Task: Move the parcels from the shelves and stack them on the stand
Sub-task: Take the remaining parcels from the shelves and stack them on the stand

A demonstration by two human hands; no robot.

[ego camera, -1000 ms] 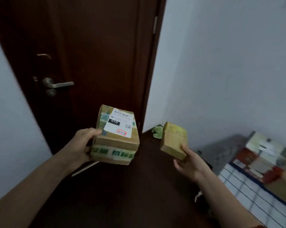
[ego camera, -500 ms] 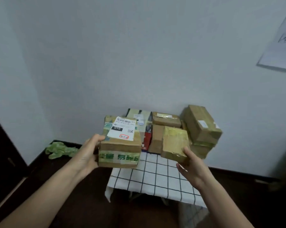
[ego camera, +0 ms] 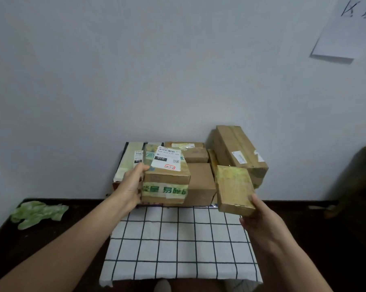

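Whereas a second ago the view faced a dark door, the checked-cloth table [ego camera: 177, 249] now fills the frame at 6 o'clock, with its pile of parcels [ego camera: 236, 152] banked against the wall along the table's 12 o'clock edge. Both carried boxes have arrived over it: the labelled parcel [ego camera: 165, 178] hangs at about 11 o'clock before the pile, and the small taped parcel [ego camera: 233, 189] at 1 o'clock (neither looks set down yet). With the hands well apart, the left hand [ego camera: 131, 186] clamps the first by its side and the right hand [ego camera: 260, 222] grips the second from beneath, so I judge only the placing remains.
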